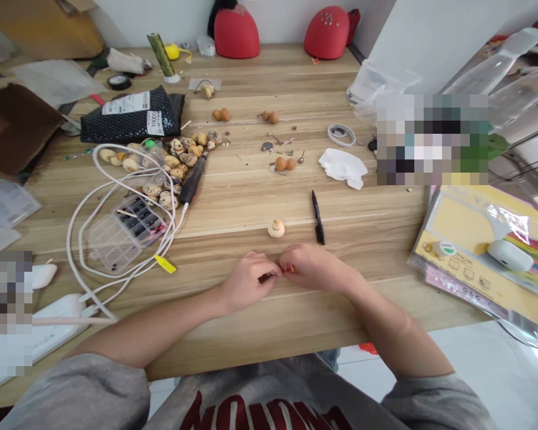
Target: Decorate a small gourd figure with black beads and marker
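Observation:
My left hand (248, 280) and my right hand (316, 267) meet above the wooden table (233, 206), fingers pinched together. Between them is a small thin dark-and-orange item (265, 278), mostly hidden by my fingers. A small pale gourd (276, 229) stands just beyond my hands, and a black marker pen (318, 218) lies to its right. Farther left is a heap of patterned small gourds (179, 158), with a black pen-shaped tool (192, 179) at its edge.
White cables (103, 209) loop around a plastic compartment box (138, 221) on the left. Small brown gourds, metal bits, a white tissue (343, 167) and a tape roll (341, 135) lie farther off. A plastic-wrapped yellow packet (479, 251) lies at the right.

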`<state>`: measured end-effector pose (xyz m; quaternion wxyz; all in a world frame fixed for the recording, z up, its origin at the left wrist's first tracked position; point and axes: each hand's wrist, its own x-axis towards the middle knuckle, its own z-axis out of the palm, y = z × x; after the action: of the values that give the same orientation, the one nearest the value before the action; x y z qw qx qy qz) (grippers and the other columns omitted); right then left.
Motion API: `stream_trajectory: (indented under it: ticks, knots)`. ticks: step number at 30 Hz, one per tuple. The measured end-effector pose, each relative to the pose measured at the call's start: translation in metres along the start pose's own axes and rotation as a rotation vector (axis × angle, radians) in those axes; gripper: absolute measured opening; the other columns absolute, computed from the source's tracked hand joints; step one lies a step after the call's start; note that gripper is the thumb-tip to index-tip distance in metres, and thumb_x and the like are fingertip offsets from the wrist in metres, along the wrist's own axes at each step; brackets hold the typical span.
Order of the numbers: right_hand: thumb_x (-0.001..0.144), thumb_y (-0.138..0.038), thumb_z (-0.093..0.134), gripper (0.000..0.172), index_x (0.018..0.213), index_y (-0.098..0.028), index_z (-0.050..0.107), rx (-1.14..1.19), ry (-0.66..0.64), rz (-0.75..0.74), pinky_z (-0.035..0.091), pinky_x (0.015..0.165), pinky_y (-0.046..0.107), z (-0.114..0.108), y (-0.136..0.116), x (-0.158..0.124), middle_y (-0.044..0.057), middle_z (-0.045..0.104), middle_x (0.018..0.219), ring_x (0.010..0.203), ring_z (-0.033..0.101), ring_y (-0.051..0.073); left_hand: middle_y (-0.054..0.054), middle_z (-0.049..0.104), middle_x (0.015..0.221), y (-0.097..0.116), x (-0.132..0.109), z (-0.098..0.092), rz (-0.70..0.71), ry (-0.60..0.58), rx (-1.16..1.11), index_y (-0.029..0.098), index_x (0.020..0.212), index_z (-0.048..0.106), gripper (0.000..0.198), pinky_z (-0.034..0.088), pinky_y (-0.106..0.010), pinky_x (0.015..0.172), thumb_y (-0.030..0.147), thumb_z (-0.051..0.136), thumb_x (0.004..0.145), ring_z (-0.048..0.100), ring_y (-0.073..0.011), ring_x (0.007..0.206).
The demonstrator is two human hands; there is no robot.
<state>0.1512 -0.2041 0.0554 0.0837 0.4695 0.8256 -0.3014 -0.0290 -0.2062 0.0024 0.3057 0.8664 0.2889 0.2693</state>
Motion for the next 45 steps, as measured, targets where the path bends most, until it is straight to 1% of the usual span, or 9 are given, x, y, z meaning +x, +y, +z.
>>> stream_trajectory:
  ticks: [6,15,19,24,29,35,40,43,45]
  knots:
    - [0.080,-0.015,0.047,0.020,0.063,-0.018,0.057,0.002,-0.008,0.000,0.027,0.058,0.023,-0.001,0.001,0.000,0.002,0.063,0.070,0.062,0.050,0.011,0.001,0.070,0.069,-0.002,0.000,0.000,-0.017,-0.026,-0.011,0.018,0.074,0.065,0.014,0.043,-0.028,0.069,0.011,0.056,0.080,0.061,-0.0121,0.065]
    - [0.080,-0.014,0.048,0.019,0.066,-0.018,0.061,-0.031,0.002,-0.010,0.028,0.058,0.024,0.000,0.000,0.000,0.004,0.065,0.072,0.065,0.054,0.013,0.000,0.068,0.069,0.001,0.000,0.001,-0.013,-0.006,0.044,0.017,0.073,0.063,0.010,0.042,-0.028,0.068,0.013,0.057,0.080,0.060,-0.0121,0.064]
    - [0.080,-0.015,0.047,0.020,0.065,-0.018,0.059,-0.034,0.005,-0.012,0.026,0.057,0.024,0.000,-0.001,0.001,0.004,0.065,0.072,0.065,0.053,0.013,0.000,0.067,0.070,0.002,0.000,0.001,0.019,-0.007,0.082,0.016,0.074,0.061,0.007,0.041,-0.028,0.068,0.013,0.058,0.079,0.060,-0.0127,0.067]
    - [0.079,-0.015,0.047,0.019,0.063,-0.017,0.056,-0.017,0.011,-0.028,0.026,0.057,0.024,0.001,0.000,0.001,0.003,0.064,0.070,0.063,0.052,0.012,-0.001,0.067,0.073,0.001,0.000,0.001,0.005,-0.033,0.108,0.017,0.075,0.061,0.007,0.042,-0.029,0.070,0.014,0.057,0.080,0.060,-0.0135,0.070]
    - [0.082,-0.015,0.046,0.021,0.066,-0.018,0.058,0.017,0.013,-0.026,0.031,0.062,0.023,0.002,0.004,0.001,0.004,0.065,0.073,0.068,0.056,0.013,-0.002,0.066,0.073,0.002,0.000,0.000,-0.019,0.016,0.044,0.016,0.077,0.061,0.009,0.045,-0.027,0.068,0.012,0.055,0.081,0.059,-0.0133,0.069]
    - [0.084,-0.014,0.047,0.021,0.069,-0.017,0.061,0.060,0.008,-0.020,0.034,0.064,0.022,0.003,0.008,0.001,0.005,0.067,0.075,0.069,0.058,0.013,-0.006,0.064,0.085,0.001,0.000,0.000,-0.080,0.053,-0.074,0.015,0.087,0.062,0.018,0.047,-0.023,0.065,0.009,0.045,0.085,0.059,-0.0117,0.073]
    - [0.085,-0.014,0.047,0.021,0.075,-0.018,0.065,0.091,0.022,-0.029,0.036,0.064,0.023,0.002,0.010,-0.001,0.005,0.068,0.077,0.070,0.059,0.014,-0.004,0.063,0.081,0.002,-0.001,0.000,-0.084,0.048,-0.059,0.016,0.084,0.058,0.015,0.047,-0.025,0.068,0.007,0.048,0.079,0.057,-0.0131,0.074]
    - [0.085,-0.013,0.046,0.023,0.079,-0.017,0.067,0.093,0.025,-0.017,0.037,0.065,0.024,0.000,0.013,-0.002,0.005,0.067,0.076,0.071,0.059,0.015,-0.003,0.061,0.077,0.003,-0.002,-0.001,-0.085,0.021,-0.027,0.017,0.080,0.054,0.014,0.047,-0.027,0.070,0.007,0.051,0.072,0.055,-0.0149,0.075]
    - [0.086,-0.013,0.045,0.023,0.080,-0.017,0.067,0.081,0.036,-0.002,0.037,0.066,0.024,-0.002,0.016,-0.003,0.005,0.067,0.076,0.071,0.059,0.015,-0.003,0.060,0.076,0.004,-0.002,-0.001,-0.088,0.000,-0.005,0.018,0.079,0.051,0.013,0.047,-0.028,0.070,0.008,0.052,0.070,0.054,-0.0158,0.075]
